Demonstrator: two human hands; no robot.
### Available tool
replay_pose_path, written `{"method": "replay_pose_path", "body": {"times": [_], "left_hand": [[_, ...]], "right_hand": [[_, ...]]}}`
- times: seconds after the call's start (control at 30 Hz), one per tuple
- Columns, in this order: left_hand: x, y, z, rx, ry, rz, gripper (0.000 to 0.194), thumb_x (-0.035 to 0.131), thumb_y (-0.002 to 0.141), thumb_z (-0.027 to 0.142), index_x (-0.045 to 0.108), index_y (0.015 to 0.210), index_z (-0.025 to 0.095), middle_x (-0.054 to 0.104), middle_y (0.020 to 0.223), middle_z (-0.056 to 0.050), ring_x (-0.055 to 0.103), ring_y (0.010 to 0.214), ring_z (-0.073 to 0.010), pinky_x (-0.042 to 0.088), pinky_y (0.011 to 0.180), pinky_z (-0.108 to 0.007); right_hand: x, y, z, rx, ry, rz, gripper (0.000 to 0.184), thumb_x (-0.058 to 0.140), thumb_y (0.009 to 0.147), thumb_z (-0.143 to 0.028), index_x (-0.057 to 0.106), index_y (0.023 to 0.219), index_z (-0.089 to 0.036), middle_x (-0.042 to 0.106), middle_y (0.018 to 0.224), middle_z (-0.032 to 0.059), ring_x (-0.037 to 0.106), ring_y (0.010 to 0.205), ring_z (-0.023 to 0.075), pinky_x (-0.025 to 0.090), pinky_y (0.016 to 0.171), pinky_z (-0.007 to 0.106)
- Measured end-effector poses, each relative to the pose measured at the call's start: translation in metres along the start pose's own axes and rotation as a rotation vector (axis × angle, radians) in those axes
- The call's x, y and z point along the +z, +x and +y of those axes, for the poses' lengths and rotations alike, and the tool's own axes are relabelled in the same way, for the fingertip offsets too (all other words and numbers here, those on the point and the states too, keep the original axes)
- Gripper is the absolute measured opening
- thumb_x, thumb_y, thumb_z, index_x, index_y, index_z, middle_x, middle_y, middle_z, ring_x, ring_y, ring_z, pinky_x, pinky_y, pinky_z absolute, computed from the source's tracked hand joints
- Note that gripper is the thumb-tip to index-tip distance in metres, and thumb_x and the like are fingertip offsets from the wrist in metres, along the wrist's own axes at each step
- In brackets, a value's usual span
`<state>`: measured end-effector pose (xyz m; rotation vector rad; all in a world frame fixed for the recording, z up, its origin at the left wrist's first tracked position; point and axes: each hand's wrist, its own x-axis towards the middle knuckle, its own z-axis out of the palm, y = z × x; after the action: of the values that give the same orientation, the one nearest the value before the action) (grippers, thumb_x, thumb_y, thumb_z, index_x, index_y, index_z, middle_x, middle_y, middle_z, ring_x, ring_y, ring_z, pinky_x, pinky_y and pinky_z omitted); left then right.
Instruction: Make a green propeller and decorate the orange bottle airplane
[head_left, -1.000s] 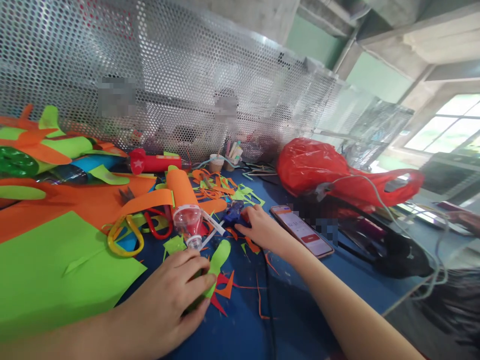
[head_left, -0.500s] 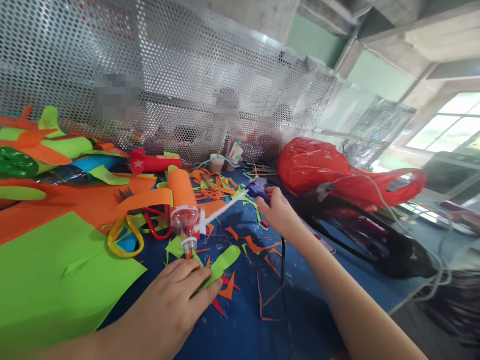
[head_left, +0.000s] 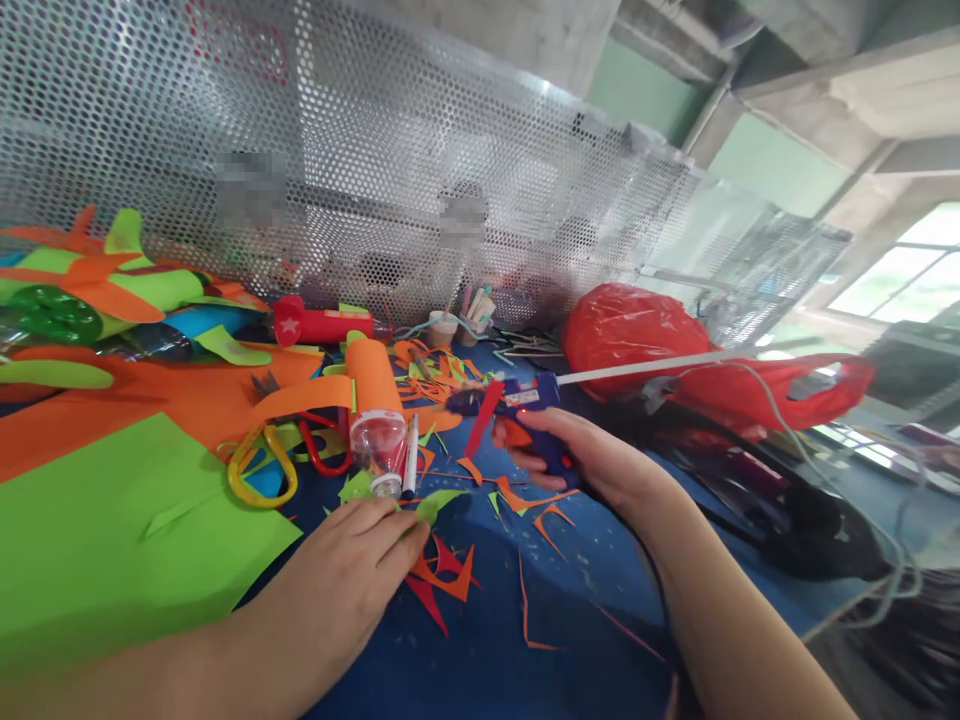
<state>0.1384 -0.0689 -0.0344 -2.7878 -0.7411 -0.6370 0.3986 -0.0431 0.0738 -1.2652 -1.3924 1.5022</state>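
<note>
My right hand (head_left: 592, 465) is closed around a blue hot glue gun (head_left: 525, 405), held above the blue table (head_left: 487, 650) with its nozzle pointing left and a white glue stick (head_left: 645, 368) jutting out to the right. My left hand (head_left: 337, 590) rests on the table, fingers pressed on a small green paper piece (head_left: 439, 503). Just beyond its fingertips lies a clear plastic bottle wrapped in orange paper (head_left: 373, 405), with a white stick (head_left: 411, 458) beside its neck.
Large green (head_left: 112, 540) and orange (head_left: 150, 395) paper sheets cover the left. Yellow-handled (head_left: 251, 470) and red-handled scissors (head_left: 319, 450) lie by the bottle. Scraps litter the table. A red plastic bag (head_left: 637, 335) and cables sit right. A perforated metal screen (head_left: 375, 150) stands behind.
My right hand picked the glue gun up off the table, turned it round and brought it nearer, nozzle now pointing left. My left hand stayed on the green piece.
</note>
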Motion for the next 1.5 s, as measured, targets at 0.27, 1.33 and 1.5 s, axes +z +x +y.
{"method": "replay_pose_path", "body": {"times": [0.27, 1.33, 1.5], "left_hand": [[-0.007, 0.005, 0.003, 0.152, 0.125, -0.011, 0.038, 0.040, 0.084, 0.001, 0.067, 0.108, 0.011, 0.073, 0.107, -0.007, 0.064, 0.100, -0.0189, 0.046, 0.097, -0.030], [-0.020, 0.011, 0.006, 0.129, 0.081, 0.018, 0.032, 0.042, 0.083, 0.002, 0.071, 0.092, 0.010, 0.073, 0.096, -0.011, 0.066, 0.089, -0.0210, 0.053, 0.085, -0.032], [-0.021, 0.011, 0.005, 0.144, 0.089, 0.018, 0.031, 0.043, 0.083, 0.002, 0.072, 0.089, 0.012, 0.074, 0.096, -0.010, 0.066, 0.088, -0.0206, 0.053, 0.084, -0.031]], "right_hand": [[0.008, -0.021, -0.014, 0.231, -0.503, -0.245, 0.051, 0.057, 0.078, -0.065, 0.061, 0.076, -0.014, 0.050, 0.059, -0.0041, 0.044, 0.045, 0.0056, 0.038, 0.043, 0.019], [0.021, -0.032, -0.015, 0.288, -0.849, -0.222, 0.051, 0.052, 0.081, -0.068, 0.044, 0.063, -0.021, 0.061, 0.050, -0.0005, 0.060, 0.050, 0.0139, 0.042, 0.049, 0.022], [0.021, -0.034, -0.017, 0.321, -0.901, -0.200, 0.054, 0.050, 0.080, -0.071, 0.044, 0.063, -0.020, 0.065, 0.055, 0.0018, 0.064, 0.057, 0.0164, 0.041, 0.051, 0.023]]}}
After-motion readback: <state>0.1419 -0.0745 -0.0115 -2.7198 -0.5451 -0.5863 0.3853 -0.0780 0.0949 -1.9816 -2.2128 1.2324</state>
